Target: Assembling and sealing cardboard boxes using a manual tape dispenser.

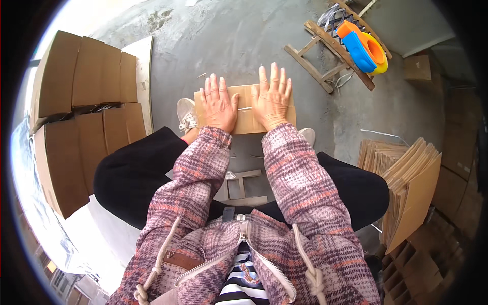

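Observation:
A brown cardboard box [245, 124] lies in front of me between my feet, with a seam across its top between my hands. My left hand [219, 104] rests flat on the left part of it, fingers stretched away from me and thumb out to the side. On the right part lies my right hand [273, 101], also flat, its fingers spread and reaching past the far edge. Neither hand grips anything. What supports the box from below is mostly hidden.
Stacked cardboard boxes [84, 107] stand at the left. A wooden folding stool [325, 46] at the far right carries orange, blue and yellow tape dispensers [362, 48]. Flattened cardboard sheets [412, 193] lean beside my right knee. Grey concrete floor [229, 46] stretches ahead.

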### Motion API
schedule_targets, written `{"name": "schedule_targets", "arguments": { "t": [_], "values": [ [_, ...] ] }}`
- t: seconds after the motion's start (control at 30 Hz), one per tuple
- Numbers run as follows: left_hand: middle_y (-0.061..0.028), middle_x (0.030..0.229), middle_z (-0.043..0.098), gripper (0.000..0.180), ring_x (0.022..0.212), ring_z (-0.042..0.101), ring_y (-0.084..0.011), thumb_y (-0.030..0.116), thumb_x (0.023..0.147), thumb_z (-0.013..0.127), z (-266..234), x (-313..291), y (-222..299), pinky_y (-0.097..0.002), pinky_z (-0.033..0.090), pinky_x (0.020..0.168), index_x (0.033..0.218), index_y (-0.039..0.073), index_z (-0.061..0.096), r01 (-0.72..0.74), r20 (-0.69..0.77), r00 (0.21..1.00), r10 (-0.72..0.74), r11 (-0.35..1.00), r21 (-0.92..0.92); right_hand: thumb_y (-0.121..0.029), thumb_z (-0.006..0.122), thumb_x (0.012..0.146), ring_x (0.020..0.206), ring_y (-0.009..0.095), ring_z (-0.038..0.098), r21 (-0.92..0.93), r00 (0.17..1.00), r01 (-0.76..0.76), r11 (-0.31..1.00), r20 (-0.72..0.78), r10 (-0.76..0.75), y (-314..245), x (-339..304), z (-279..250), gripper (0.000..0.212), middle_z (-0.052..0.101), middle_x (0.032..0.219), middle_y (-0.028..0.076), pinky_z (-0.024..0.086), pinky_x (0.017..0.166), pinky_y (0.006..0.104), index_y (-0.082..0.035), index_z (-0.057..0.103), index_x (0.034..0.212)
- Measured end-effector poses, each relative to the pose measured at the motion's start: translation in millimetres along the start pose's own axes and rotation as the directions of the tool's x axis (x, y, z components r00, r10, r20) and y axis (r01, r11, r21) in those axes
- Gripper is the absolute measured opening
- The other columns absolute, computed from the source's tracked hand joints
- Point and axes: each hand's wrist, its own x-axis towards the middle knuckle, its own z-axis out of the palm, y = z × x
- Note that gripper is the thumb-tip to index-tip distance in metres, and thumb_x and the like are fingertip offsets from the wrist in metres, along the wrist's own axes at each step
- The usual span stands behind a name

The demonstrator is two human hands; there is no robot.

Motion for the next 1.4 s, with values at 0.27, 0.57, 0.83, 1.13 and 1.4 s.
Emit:
{"name": "schedule_targets", "arguments": {
  "t": [0.27, 0.57, 0.83, 1.13, 1.4],
  "values": [
    [-0.0199, 0.145, 0.027, 0.066, 0.132, 0.032, -0.0325, 0.042, 0.096, 0.039, -15.5, -16.1, -68.3, -0.0388, 0.032, 0.104, 0.142, 0.0, 0.02, 0.298, 0.059, 0.954, -0.295, 0.903, -0.311, -0.048, 0.03, 0.097, 0.137, 0.028, 0.023, 0.727, 0.763, -0.638, 0.254, 0.552, 0.337, 74.1, -5.2, 14.0, 0.065, 0.022, 0.149, 0.018, 0.022, 0.111, 0.0371, -0.007, 0.018, 0.146],
    [-0.007, 0.146, 0.03, 0.066, 0.13, 0.034, -0.0187, 0.053, 0.096, 0.027, -5.4, -10.7, -80.4, -0.0345, 0.028, 0.108, 0.143, 0.007, 0.028, 0.584, 0.6, 0.668, -0.44, -0.19, -0.789, -0.05, 0.024, 0.098, 0.138, 0.023, 0.02, 0.68, 0.698, -0.644, -0.351, 0.71, 0.094, 91.1, -8.8, 53.3, 0.066, 0.02, 0.151, 0.014, 0.017, 0.112, 0.034, -0.006, 0.017, 0.146],
    [-0.0061, 0.12, 0.054, 0.053, 0.105, 0.053, -0.0214, 0.052, 0.094, 0.041, 70.0, -44.3, -139.9, -0.0381, 0.046, 0.089, 0.126, 0.01, 0.049, 0.566, 0.869, 0.446, -0.215, -0.685, -0.46, -0.056, 0.033, 0.094, 0.134, 0.017, 0.025, 0.684, 0.622, -0.679, -0.265, 0.729, 0.286, 110.9, -31.6, 124.2, 0.07, 0.027, 0.147, 0.011, 0.023, 0.109, 0.0324, -0.005, 0.027, 0.142],
    [-0.0097, 0.093, 0.061, 0.051, 0.084, 0.059, -0.0226, 0.046, 0.096, 0.036, 36.7, -26.5, -148.3, -0.0349, 0.048, 0.077, 0.115, 0.003, 0.052, 0.83, 0.646, 0.472, -0.6, 0.055, -0.555, -0.049, 0.046, 0.092, 0.081, 0.014, 0.059, 0.561, 0.541, -0.825, 0.062, 0.755, 0.371, 153.3, -50.3, 113.8, 0.057, 0.066, 0.088, 0.006, 0.046, 0.074, 0.028, 0.003, 0.061, 0.109],
    [-0.0145, 0.132, 0.048, 0.073, 0.124, 0.043, -0.0231, 0.061, 0.093, 0.028, -27.7, -18.1, -89.3, -0.0338, 0.035, 0.1, 0.134, 0.003, 0.044, 0.768, 0.669, 0.636, -0.385, 0.231, -0.597, -0.051, 0.041, 0.094, 0.087, 0.014, 0.059, 0.547, 0.529, -0.837, 0.021, 0.798, 0.289, 89.4, -32.5, -2.7, 0.059, 0.064, 0.101, 0.008, 0.047, 0.076, 0.0289, 0.002, 0.06, 0.112]
  ]
}}
